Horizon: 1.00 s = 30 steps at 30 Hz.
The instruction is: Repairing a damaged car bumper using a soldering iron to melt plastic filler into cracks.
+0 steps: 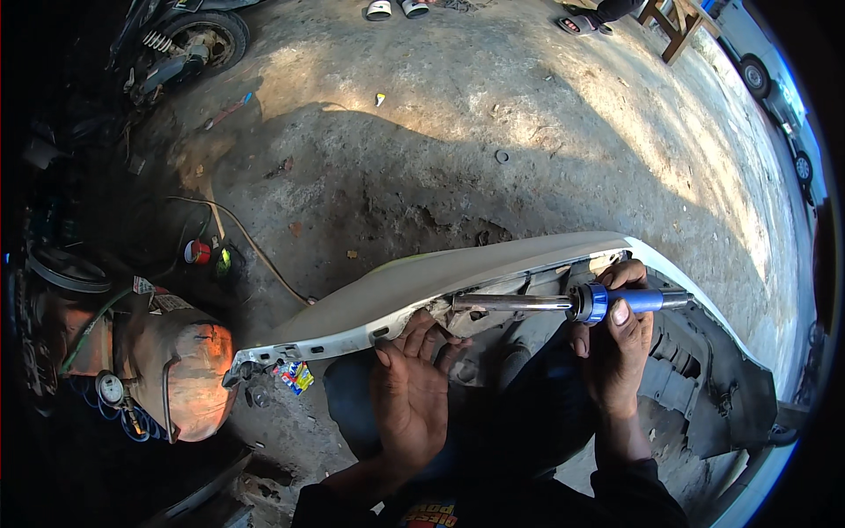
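A white car bumper point(396, 282) lies across in front of me, its grey inner side partly turned toward me. My right hand point(620, 343) is closed round the blue handle of a soldering iron point(629, 302). The iron's metal barrel points left along the bumper's inner edge, and its tip is close to the fingers of my left hand point(411, 387). That hand is palm up, with fingers bent against the bumper's edge and thumb at the rim. Its fingertips are partly hidden. Whether the tip touches the plastic I cannot tell.
An orange tank point(180, 370) with a pressure gauge point(110, 389) and hoses stands at left. Near it are a red tin point(197, 253) and a colourful packet point(293, 377). A motorcycle wheel point(207, 44), sandals point(396, 9), a wooden stool point(673, 26) and parked vehicles point(775, 79) are farther off.
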Each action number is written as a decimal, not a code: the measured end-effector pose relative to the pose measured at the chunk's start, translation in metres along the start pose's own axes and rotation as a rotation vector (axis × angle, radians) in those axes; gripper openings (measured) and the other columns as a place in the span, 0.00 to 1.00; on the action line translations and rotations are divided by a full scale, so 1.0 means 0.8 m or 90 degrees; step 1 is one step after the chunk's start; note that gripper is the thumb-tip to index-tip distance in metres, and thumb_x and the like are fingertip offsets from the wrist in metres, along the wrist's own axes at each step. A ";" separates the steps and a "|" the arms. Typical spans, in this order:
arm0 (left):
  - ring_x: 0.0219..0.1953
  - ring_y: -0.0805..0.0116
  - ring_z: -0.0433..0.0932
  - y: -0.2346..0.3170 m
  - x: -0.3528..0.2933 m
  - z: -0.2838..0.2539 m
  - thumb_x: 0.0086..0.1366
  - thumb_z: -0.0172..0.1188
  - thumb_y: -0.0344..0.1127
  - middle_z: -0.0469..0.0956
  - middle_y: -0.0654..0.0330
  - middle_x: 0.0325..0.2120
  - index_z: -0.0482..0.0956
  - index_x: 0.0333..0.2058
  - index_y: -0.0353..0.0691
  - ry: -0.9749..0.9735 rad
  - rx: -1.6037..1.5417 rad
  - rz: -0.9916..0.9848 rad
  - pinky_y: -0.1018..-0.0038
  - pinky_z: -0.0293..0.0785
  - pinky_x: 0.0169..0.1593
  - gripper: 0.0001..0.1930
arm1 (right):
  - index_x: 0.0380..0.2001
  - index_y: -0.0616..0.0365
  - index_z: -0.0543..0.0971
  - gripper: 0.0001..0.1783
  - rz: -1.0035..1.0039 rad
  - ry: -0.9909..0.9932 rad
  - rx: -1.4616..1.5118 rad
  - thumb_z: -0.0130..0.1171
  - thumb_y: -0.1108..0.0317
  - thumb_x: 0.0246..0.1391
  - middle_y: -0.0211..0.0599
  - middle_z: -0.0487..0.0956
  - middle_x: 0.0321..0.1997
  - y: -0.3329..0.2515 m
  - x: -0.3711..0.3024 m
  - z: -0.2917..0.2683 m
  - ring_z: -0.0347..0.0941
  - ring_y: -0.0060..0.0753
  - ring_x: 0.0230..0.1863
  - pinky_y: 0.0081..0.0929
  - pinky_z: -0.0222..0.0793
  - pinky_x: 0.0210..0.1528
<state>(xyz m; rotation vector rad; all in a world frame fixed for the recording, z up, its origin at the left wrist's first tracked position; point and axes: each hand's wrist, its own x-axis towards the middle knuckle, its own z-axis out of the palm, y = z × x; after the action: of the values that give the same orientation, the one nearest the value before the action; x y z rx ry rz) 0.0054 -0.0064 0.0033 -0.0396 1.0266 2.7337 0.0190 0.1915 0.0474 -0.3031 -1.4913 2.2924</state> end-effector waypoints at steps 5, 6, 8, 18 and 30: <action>0.62 0.61 0.66 -0.004 0.000 -0.001 0.74 0.37 0.60 0.69 0.56 0.59 0.67 0.60 0.42 -0.009 -0.017 0.001 0.52 0.65 0.63 0.30 | 0.41 0.61 0.65 0.20 -0.004 0.002 -0.015 0.62 0.61 0.58 0.34 0.69 0.24 -0.001 -0.001 -0.001 0.64 0.22 0.15 0.18 0.60 0.17; 0.62 0.61 0.66 -0.004 0.000 0.000 0.74 0.37 0.60 0.69 0.56 0.59 0.67 0.60 0.42 -0.009 -0.018 0.002 0.52 0.65 0.63 0.30 | 0.41 0.62 0.65 0.20 -0.006 0.004 -0.011 0.62 0.61 0.58 0.35 0.69 0.25 -0.002 -0.001 -0.001 0.64 0.22 0.15 0.18 0.59 0.17; 0.62 0.62 0.67 -0.003 0.000 0.000 0.74 0.37 0.60 0.69 0.56 0.59 0.67 0.60 0.42 -0.016 -0.007 0.001 0.52 0.65 0.63 0.30 | 0.41 0.62 0.65 0.20 -0.007 0.004 -0.006 0.63 0.62 0.57 0.35 0.70 0.25 -0.001 -0.002 -0.002 0.64 0.22 0.15 0.18 0.59 0.17; 0.62 0.62 0.67 -0.002 0.001 -0.001 0.74 0.36 0.59 0.70 0.56 0.59 0.67 0.60 0.41 -0.031 -0.021 0.005 0.53 0.65 0.63 0.30 | 0.41 0.62 0.65 0.20 0.001 0.004 -0.006 0.63 0.62 0.57 0.36 0.70 0.27 -0.001 -0.003 -0.001 0.64 0.21 0.16 0.18 0.60 0.17; 0.61 0.62 0.68 -0.003 0.000 -0.002 0.74 0.37 0.58 0.70 0.57 0.58 0.66 0.60 0.41 -0.024 -0.040 0.007 0.52 0.65 0.63 0.29 | 0.41 0.62 0.65 0.21 -0.014 -0.011 -0.010 0.63 0.61 0.57 0.37 0.71 0.28 0.001 -0.003 -0.001 0.64 0.20 0.16 0.17 0.59 0.17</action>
<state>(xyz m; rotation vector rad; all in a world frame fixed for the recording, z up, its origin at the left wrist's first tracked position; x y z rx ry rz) 0.0060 -0.0056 0.0003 0.0074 0.9344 2.7655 0.0212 0.1907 0.0465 -0.2705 -1.5136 2.2733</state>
